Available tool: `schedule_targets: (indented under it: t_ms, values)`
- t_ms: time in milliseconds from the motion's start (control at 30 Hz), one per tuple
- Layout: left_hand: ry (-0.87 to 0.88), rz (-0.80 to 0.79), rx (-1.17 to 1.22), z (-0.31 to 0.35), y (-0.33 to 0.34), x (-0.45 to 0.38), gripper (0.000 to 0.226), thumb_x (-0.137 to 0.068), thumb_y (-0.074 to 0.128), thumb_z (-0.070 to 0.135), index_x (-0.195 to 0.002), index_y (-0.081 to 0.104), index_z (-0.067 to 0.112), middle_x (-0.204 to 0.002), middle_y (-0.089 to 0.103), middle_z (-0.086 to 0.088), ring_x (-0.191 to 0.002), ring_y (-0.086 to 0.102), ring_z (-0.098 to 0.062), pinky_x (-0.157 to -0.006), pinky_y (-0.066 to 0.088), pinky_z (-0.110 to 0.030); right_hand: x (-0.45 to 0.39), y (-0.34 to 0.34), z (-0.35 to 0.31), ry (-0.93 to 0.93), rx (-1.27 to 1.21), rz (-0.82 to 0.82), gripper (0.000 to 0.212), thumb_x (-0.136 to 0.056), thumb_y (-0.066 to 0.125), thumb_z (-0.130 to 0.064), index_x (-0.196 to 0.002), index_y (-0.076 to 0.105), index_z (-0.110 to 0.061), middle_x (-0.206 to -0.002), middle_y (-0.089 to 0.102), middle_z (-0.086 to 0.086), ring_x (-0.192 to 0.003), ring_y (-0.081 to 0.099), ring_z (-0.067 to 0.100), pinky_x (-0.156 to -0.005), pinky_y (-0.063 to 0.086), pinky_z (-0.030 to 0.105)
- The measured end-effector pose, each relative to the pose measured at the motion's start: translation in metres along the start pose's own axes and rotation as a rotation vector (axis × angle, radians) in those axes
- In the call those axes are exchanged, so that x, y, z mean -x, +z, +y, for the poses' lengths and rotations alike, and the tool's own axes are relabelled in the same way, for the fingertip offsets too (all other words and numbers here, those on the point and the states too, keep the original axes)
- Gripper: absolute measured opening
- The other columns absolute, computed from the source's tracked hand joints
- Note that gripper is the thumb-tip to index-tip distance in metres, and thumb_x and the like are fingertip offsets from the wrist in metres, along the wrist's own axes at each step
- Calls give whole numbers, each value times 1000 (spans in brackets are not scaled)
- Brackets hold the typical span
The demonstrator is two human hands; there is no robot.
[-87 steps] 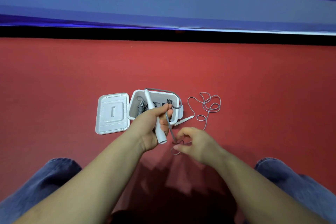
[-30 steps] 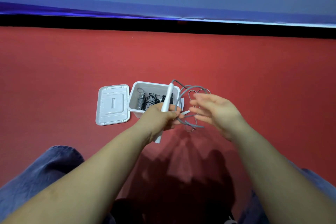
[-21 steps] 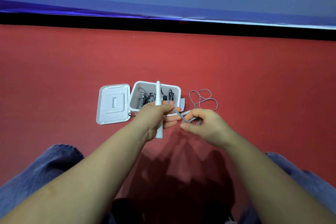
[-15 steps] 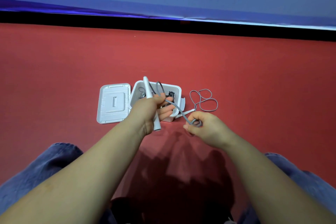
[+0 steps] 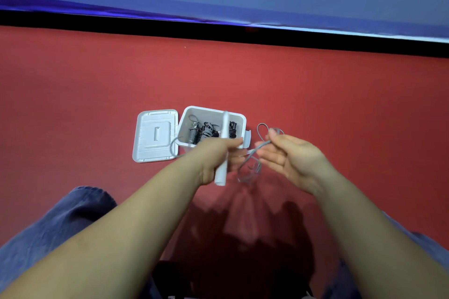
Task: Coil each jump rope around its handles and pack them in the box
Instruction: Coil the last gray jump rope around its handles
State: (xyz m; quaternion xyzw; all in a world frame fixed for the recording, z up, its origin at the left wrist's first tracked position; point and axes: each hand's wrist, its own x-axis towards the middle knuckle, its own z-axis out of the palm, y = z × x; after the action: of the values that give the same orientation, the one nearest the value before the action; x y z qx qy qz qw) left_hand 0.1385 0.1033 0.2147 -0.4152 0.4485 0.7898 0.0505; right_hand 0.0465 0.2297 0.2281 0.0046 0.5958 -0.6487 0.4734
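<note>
- Winding step: left hand [image 5: 216, 155] grips the white handle [image 5: 222, 170]; right hand [image 5: 290, 156], fingers loosely curled, holds the grey rope [image 5: 252, 153].
- Next, I judge: lay another turn around the handle, then into the box [image 5: 239, 120].

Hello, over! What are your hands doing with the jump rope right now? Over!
Left hand gripping white handle. Right hand looping grey rope. Box open, lid beside it. Nothing blocking.

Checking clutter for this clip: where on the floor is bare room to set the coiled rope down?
Bare red floor left of the lid and beyond the box up to the black strip. Crowded right of the box, where loose rope lies.
</note>
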Motion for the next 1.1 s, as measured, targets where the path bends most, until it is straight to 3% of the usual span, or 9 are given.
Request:
schedule_targets:
  t_ms: [133,300,433,533,633,733,867,1000,1100]
  values:
    - [124,-99,-250,-12,7,1,14,-95,50,5,-84,57,10,-75,62,-8,-60,61,-10,-48,43,-12,-2,-7,-7,6,-243,96,19,-93,53,-23,-78,56,-13,-65,72,3,-58,69,9,-59,57,23]
    - [183,-118,-358,-13,4,1,12,-94,52,2,-88,57,12,-68,59,-2,-58,58,-12,-54,46,-19,-10,-14,-6,-69,-261,114,13,-95,50,-23,-91,58,-14,-77,73,4,-66,71,9,-63,58,23]
    - [168,9,-124,-5,2,0,17,-94,50,1,-85,58,14,-64,63,1,-50,64,-10,-56,53,-25,-10,-14,9,-181,403,-14,27,-90,56,-4,-116,58,-8,-96,68,4,-73,64,4,-70,50,17]
    - [123,46,109,3,-1,0,18,-96,46,3,-86,57,13,-65,60,0,-47,64,-10,-47,55,-25,-9,-11,31,-250,1017,-205,28,-82,64,4,-109,65,-3,-103,67,10,-87,61,12,-80,46,11]
    - [71,57,279,9,-4,-1,20,-99,43,5,-85,57,12,-56,62,1,-43,63,-9,-43,54,-24,-12,-15,36,-259,1149,-122,12,-83,65,-7,-93,68,-12,-91,67,1,-88,63,15,-88,47,25]
    - [102,54,408,16,-9,-2,20,-98,45,8,-83,59,10,-52,65,2,-46,65,-8,-48,55,-23,-16,-18,35,-258,1192,-23,14,-87,63,-17,-81,65,-6,-73,62,8,-66,52,17,-66,43,27]
    - [175,13,386,18,-9,-1,15,-97,49,8,-87,60,9,-71,71,-4,-62,70,-14,-60,57,-25,-11,-11,25,-83,740,-41,11,-93,55,-14,-84,59,-9,-81,68,12,-59,61,12,-56,49,17]
    - [128,3,-131,1,-3,-6,22,-88,52,-4,-97,61,14,-97,66,-6,-86,60,-19,-67,47,-23,-8,-7,8,19,121,6,13,-95,48,-11,-87,58,-7,-69,71,7,-58,69,14,-59,57,26]
    - [109,-106,-462,-14,2,-4,20,-82,63,6,-99,67,15,-99,62,-6,-86,51,-17,-71,40,-25,-9,-10,-2,55,-191,45,20,-98,40,-11,-88,56,-7,-67,72,7,-60,70,15,-58,57,25]
